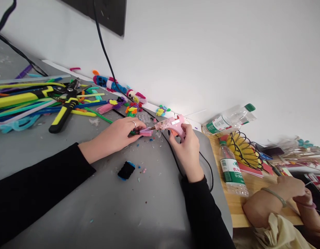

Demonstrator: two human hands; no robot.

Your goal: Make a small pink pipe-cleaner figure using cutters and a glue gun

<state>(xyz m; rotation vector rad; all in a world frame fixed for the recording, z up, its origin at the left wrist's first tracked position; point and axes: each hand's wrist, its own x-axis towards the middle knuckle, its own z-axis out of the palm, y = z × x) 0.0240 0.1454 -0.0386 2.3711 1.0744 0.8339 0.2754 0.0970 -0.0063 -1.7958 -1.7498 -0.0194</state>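
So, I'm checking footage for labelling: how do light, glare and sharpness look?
In the head view, light on the white wall looks soft; a faint sheen shows low on the gray table; the pink glue gun looks fairly sharp, dried stems at right softer.

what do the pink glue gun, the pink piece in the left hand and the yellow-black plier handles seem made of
Glue gun: likely hard plastic, smooth, from its moulded-looking pink body.
Pink piece: probably fuzzy chenille stems, as its side-by-side strips look soft-edged.
Plier handles: matte-looking plastic or rubber, from the thick two-tone grips; can't tell which.
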